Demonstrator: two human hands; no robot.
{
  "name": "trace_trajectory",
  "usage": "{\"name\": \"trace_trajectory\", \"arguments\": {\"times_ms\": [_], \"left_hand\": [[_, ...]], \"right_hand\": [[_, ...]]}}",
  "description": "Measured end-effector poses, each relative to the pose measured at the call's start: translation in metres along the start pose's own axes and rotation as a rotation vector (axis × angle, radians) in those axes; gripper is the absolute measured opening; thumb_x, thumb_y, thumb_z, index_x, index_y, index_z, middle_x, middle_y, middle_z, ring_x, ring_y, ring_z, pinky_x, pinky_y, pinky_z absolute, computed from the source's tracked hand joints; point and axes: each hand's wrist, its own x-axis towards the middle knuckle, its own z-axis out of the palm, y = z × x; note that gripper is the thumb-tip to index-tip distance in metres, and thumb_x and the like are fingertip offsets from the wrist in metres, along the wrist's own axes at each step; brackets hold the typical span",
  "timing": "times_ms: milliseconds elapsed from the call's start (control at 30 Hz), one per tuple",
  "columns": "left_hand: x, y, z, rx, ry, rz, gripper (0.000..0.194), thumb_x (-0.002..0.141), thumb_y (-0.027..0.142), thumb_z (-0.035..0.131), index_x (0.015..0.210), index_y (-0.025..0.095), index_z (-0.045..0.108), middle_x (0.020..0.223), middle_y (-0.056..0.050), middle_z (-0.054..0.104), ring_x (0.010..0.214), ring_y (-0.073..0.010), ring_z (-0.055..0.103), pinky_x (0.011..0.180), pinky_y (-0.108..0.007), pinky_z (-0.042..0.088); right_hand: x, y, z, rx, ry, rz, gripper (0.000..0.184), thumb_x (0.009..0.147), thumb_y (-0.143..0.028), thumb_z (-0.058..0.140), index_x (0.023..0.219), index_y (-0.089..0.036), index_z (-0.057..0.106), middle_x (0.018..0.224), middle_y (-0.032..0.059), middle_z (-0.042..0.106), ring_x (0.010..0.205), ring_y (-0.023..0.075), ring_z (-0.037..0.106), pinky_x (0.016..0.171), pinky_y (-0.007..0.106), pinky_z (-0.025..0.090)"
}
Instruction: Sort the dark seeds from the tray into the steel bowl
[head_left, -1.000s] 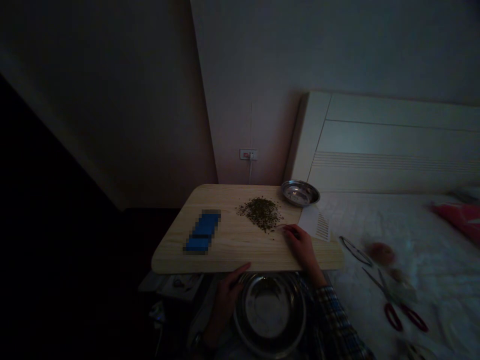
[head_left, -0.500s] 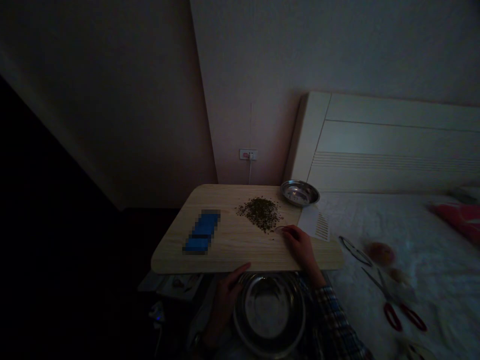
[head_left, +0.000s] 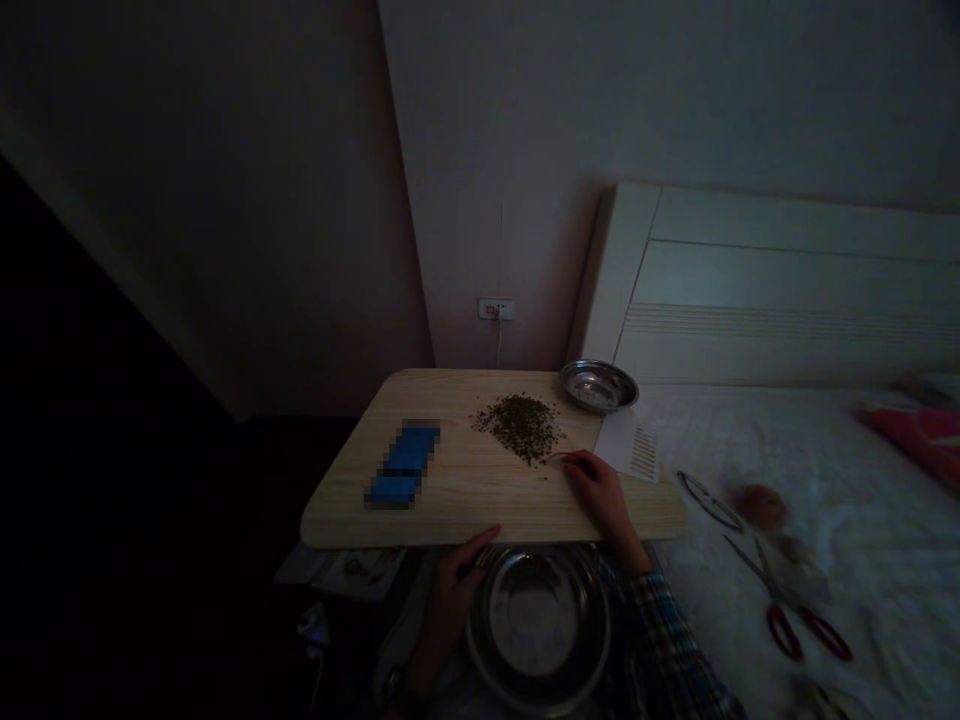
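On the wooden board (head_left: 457, 500) lies a heap of small dark-green grains (head_left: 521, 425), with stray ones around its edge. My right hand (head_left: 596, 490) rests at the heap's near right side. Its fingers are pinched around a small metal utensil with a curved tip (head_left: 556, 458), which touches the nearest grains; its exact kind is too dim to tell. My left hand (head_left: 452, 580) is open, with the index finger stretched along the board's front edge. Beside it, below the board, sits a large steel basin (head_left: 476, 655); whether the hand touches its rim is unclear.
A steel bowl (head_left: 600, 385) stands at the board's back right corner, near a white slotted sheet (head_left: 619, 445). A blurred-out blue object (head_left: 405, 465) lies left. Red-handled scissors (head_left: 784, 630) and glasses (head_left: 709, 500) lie on the bed (head_left: 885, 520). A wall socket (head_left: 496, 309) is behind.
Almost nothing differs. Both hands keep their places, and the utensil's tip stays at the near edge of the grains.
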Motion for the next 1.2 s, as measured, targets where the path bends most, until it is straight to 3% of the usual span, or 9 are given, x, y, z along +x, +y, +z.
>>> {"name": "trace_trajectory", "arguments": {"times_ms": [1200], "left_hand": [[0.0011,-0.0051,0.0008,-0.033,-0.016,0.002,0.041,0.071,0.015,0.049,0.108,0.023,0.063,0.115,-0.001,0.064,0.110,-0.0198,0.056,0.100,-0.035,0.039]], "right_hand": [[-0.0002,0.0031,-0.0011,-0.021,-0.090,-0.029,0.022,0.078,-0.030,0.054,0.095,-0.019,0.064,0.092,0.0054,0.068,0.085,0.0191,0.061,0.080,0.033,0.046]]}}
